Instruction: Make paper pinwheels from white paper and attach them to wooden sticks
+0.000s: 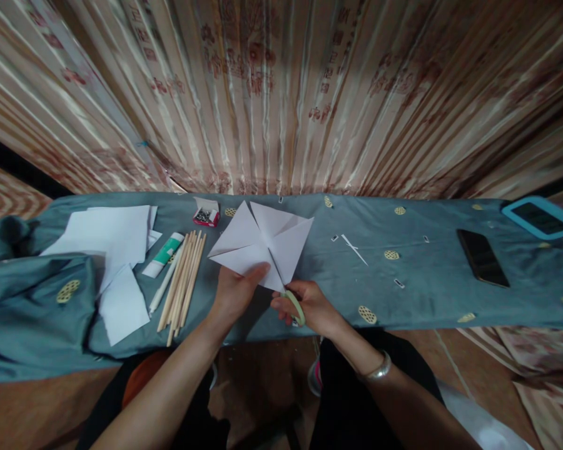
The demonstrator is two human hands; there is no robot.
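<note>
Paper (281,219): white, roughly square, middle of the frame, set cornerwise and raised above the cloth at its near edge. Slits run from its corners toward the centre; crease lines show on the upper right part.

Left hand (237,292): at the paper's lower left edge, thumb pressed flat on top, other fingers underneath and mostly hidden. Grip closed on the sheet.

Right hand (313,307): just below the paper's lower corner, fingers curled around the pale green handle of the scissors (298,305). Blades point up and left, lying along the lower slit; cannot tell how far apart they stand. Silver bracelet (380,367) on the right wrist.

Just left of the paper: wooden sticks (182,281), bundled loosely side by side, slanting. Beside them a slim white tube (166,282), then a green-and-white glue tube (163,255). Above the sticks, a small red box (206,214), flap up, metal bits inside.

Left of the frame: sheets (122,234), overlapping, with a torn-edged piece below. Bunched cloth covers part of them.

Right of the paper: two thin strips (355,250), crossed. Farther right, a dark phone (482,257); at the right edge, a blue-rimmed tablet (542,217).

Under everything, grey-green cloth (426,281) with yellow motifs. Pleated curtain (281,94) fills the upper frame.
</note>
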